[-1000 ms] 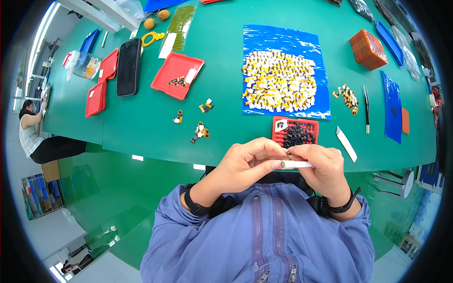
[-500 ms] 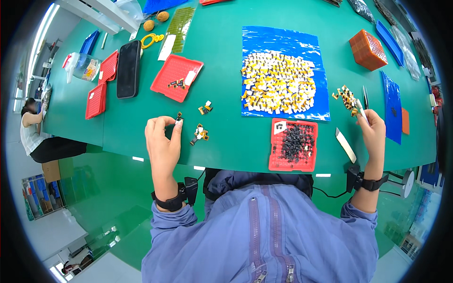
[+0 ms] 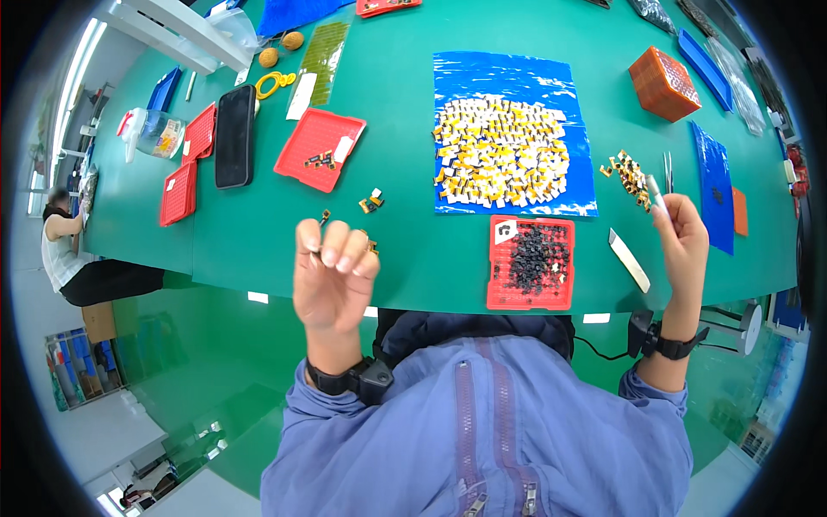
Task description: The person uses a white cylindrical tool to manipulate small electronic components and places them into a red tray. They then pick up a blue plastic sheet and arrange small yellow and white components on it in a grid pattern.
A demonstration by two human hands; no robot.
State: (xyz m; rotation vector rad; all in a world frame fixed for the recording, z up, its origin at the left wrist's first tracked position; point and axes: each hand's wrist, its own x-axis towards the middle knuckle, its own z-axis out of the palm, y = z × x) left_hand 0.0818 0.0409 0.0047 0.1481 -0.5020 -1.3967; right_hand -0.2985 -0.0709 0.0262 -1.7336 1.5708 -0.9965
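My left hand [image 3: 334, 280] is turned palm up above the table's near edge, fingers curled in toward the thumb. A dark speck shows at the pinch, too small to make out. Just past these fingers lies a small black and gold part [image 3: 326, 217]; others are partly hidden behind the hand, and a few small parts [image 3: 372, 202] lie farther off. My right hand [image 3: 683, 233] grips a slim whitish pen-like tool [image 3: 656, 193], its tip beside a pile of small gold and black parts [image 3: 631, 179]. Tweezers [image 3: 668, 172] lie just beyond that hand.
A blue sheet [image 3: 504, 73] bears many white and yellow pieces. Nearer stands a red tray [image 3: 494, 293] of black parts, with a cream-handled blade [image 3: 630, 261] to its right. Another red tray [image 3: 301, 142], a black phone [image 3: 234, 138] and stacked orange trays [image 3: 663, 84] stand around. A person [image 3: 65, 237] sits far left.
My left hand has drawn back and rightward, rolling palm up, and the small black and gold part it was at now lies on the table apart from it. My right hand has barely moved.
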